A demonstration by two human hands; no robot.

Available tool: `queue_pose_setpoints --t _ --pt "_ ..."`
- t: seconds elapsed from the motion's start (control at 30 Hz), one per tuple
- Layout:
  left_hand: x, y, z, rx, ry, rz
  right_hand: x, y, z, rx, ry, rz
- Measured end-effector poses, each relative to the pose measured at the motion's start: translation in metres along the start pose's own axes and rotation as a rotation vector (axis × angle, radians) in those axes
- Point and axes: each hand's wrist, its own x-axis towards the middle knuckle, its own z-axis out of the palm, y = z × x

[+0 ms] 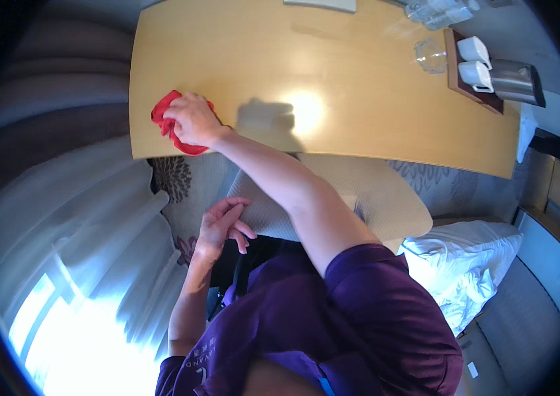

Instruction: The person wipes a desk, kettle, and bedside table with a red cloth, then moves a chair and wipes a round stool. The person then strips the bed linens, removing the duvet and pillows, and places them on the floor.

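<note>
My right hand [192, 120] presses a crumpled red cloth [163, 111] onto the left end of a light wooden desk [260, 64], close to its front edge. The fingers are bent over the cloth, and part of it shows on both sides of the hand. Below the desk edge, my left hand [225, 225] hangs in the air with its fingers apart and nothing in it. It is beside the padded beige seat or chair back [384, 198], in front of my body; whether a fingertip touches the padding I cannot tell.
At the desk's right end are a glass ashtray or dish [430, 56], a brown tray [453, 64] with white cups [476, 75], a metal kettle [516, 81] and clear bottles [440, 12]. Curtains [77, 198] hang on the left. White bedding [463, 267] lies at lower right.
</note>
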Motion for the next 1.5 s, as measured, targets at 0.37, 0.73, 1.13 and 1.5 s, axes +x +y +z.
queue_pose_setpoints --t 0.37,0.73,1.13,1.5 --pt "0.002 0.001 0.001 -0.063 -0.072 -0.043 -0.216 0.118 -0.318 -0.659 0.52 0.557" --pt "0.008 0.04 0.0 0.013 -0.096 -0.209 0.014 0.053 -0.054 -0.201 0.194 0.085" --pt "0.106 0.075 0.028 0.222 0.017 0.312 -0.133 0.146 -0.351 -0.412 0.565 0.53" --pt "0.135 0.342 0.146 0.581 0.423 1.406 -0.04 0.102 -0.204 -0.388 0.219 0.177"
